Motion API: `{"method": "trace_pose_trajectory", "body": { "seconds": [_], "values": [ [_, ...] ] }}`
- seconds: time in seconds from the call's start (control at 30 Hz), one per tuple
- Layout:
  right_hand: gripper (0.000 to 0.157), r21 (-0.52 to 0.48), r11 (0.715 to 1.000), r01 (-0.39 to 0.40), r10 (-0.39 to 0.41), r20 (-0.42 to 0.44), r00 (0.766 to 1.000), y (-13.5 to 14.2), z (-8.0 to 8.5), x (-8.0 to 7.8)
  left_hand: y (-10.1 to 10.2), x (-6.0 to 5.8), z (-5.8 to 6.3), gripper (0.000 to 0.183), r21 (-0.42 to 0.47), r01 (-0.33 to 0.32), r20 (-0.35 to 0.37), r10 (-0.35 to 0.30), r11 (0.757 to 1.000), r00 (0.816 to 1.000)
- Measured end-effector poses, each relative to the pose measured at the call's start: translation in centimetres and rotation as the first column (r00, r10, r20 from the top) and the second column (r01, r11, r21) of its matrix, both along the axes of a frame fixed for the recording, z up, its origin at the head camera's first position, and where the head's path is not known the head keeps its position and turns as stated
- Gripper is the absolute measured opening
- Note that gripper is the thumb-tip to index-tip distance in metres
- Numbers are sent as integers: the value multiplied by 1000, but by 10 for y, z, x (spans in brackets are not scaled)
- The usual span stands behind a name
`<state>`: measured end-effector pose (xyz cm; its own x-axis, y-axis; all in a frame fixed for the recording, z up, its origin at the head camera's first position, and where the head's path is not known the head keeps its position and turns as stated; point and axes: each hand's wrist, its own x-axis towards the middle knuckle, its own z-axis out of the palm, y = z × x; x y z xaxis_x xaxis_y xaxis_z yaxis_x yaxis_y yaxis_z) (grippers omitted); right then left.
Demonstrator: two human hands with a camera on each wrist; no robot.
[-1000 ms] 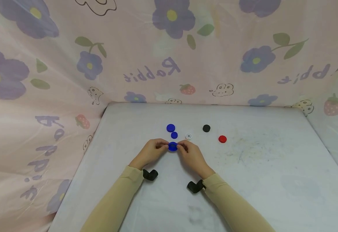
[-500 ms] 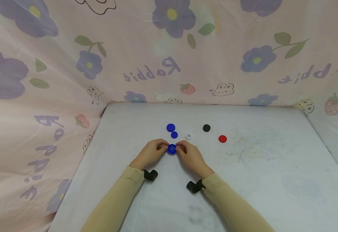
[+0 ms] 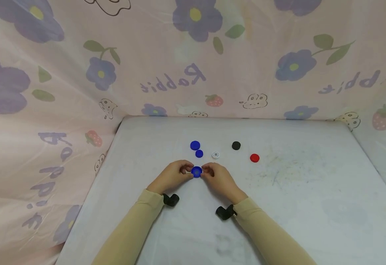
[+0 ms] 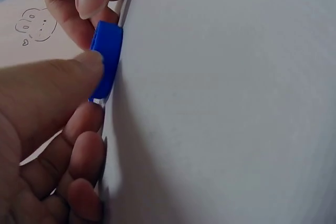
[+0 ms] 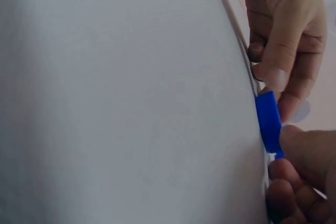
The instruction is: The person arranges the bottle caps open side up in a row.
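Note:
A round blue bottle cap [image 3: 196, 172] is between both hands, close over the white table, with a raised rim and a paler centre facing up. At its left edge, my left hand [image 3: 174, 175] holds it with thumb and fingertips. My right hand [image 3: 220, 179] holds the opposite edge in the same way. The left wrist view shows the left thumb [image 4: 63, 80] against the side of the cap [image 4: 109, 59]. In the right wrist view the right thumb [image 5: 310, 148] overlaps the side of the cap [image 5: 269, 121].
Beyond the hands lie a larger blue cap [image 3: 195, 145], a smaller blue cap [image 3: 199, 154], a white cap [image 3: 215, 155], a black cap [image 3: 236, 145] and a red cap [image 3: 254, 158]. Patterned cloth [image 3: 179, 55] walls the white table [image 3: 146, 140] at back and sides.
The held cap has moved slightly toward the person and tipped flatter, its rim now plainly visible. Thumbs and fingertips have spread apart around its edge. The other caps stay put.

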<state>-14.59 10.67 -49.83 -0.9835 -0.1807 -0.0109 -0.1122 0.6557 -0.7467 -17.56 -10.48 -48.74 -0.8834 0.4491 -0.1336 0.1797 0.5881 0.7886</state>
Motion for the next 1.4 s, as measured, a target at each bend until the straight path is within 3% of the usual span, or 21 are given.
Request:
{"method": "trace_pose_trajectory", "body": {
  "seconds": [0.57,0.8,0.9,1.03,1.2,1.4],
  "values": [
    [23,62,998,-14,16,-26,1000,-13,3,2,-11,-1,5,29,-43,24,-5,-24,999,1000],
    [23,44,999,-26,28,-53,998,-13,4,4,-13,-3,6,29,-46,29,20,-28,999,999],
    [23,13,1000,-21,21,-26,999,-10,4,3,-15,-4,8,30,-35,44,24,-43,998,999],
    [29,-36,999,8,-7,29,1000,-5,10,-6,-14,-12,9,31,41,-19,21,19,999,1000],
    [39,-62,995,72,-68,65,996,-4,14,-22,-10,-29,3,34,155,-132,-9,135,979,991],
    [43,-47,993,111,-108,51,993,-8,12,-34,-4,-45,0,36,119,-130,-5,131,984,991]
  ]
}}
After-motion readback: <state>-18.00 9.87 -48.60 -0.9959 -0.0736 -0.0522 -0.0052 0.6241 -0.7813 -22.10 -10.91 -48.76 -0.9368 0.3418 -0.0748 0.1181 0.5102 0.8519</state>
